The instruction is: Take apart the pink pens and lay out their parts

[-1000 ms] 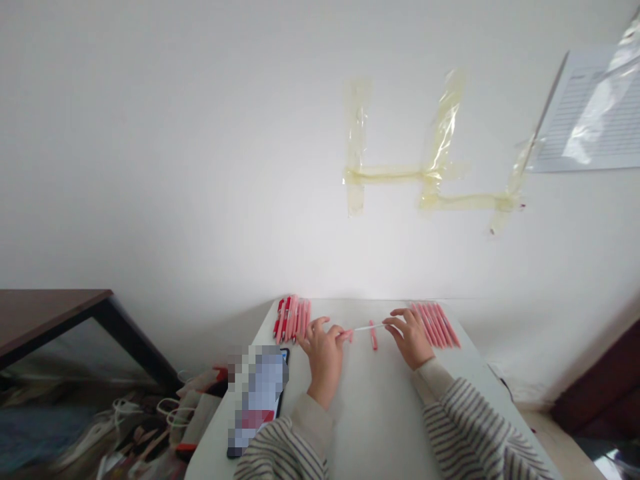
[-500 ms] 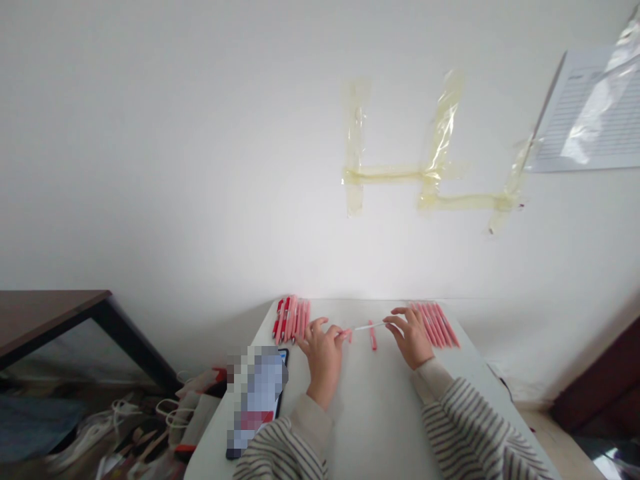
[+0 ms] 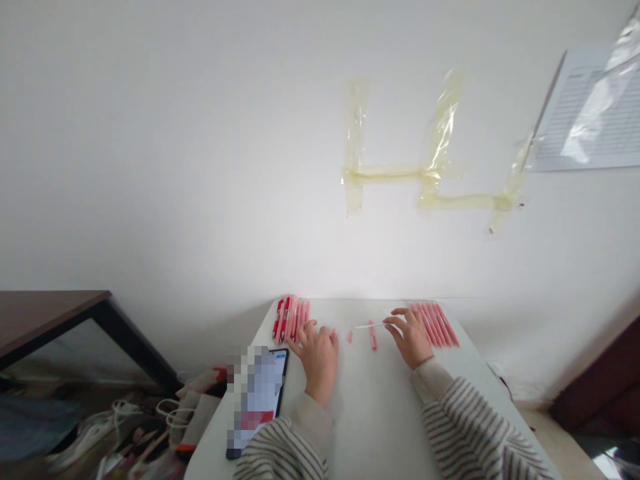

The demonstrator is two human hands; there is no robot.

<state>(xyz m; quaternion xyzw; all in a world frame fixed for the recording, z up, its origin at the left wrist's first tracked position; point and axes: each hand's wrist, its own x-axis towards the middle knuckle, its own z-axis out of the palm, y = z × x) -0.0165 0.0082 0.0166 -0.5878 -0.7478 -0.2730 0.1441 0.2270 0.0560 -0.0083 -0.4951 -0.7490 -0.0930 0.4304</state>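
Observation:
My right hand (image 3: 411, 337) pinches the end of a thin white refill rod (image 3: 369, 326) that points left above the white table (image 3: 370, 413). A short pink pen piece (image 3: 373, 335) lies just below the rod, and a tiny pink cap (image 3: 351, 337) lies to its left. My left hand (image 3: 316, 352) lies on the table with fingers stretched toward a row of red and pink pens (image 3: 291, 318) at the far left; it holds nothing. A second row of pink pen barrels (image 3: 436, 324) lies beside my right hand.
A phone (image 3: 260, 397) lies at the table's left edge. A dark wooden table (image 3: 55, 320) stands to the left, with cables and clutter (image 3: 140, 433) on the floor. Tape strips (image 3: 430, 180) and a lined sheet (image 3: 590, 113) hang on the white wall.
My left hand let go of the small pink cap, which now lies on the table, and moved left toward the row of red and pink pens. My right hand stayed put.

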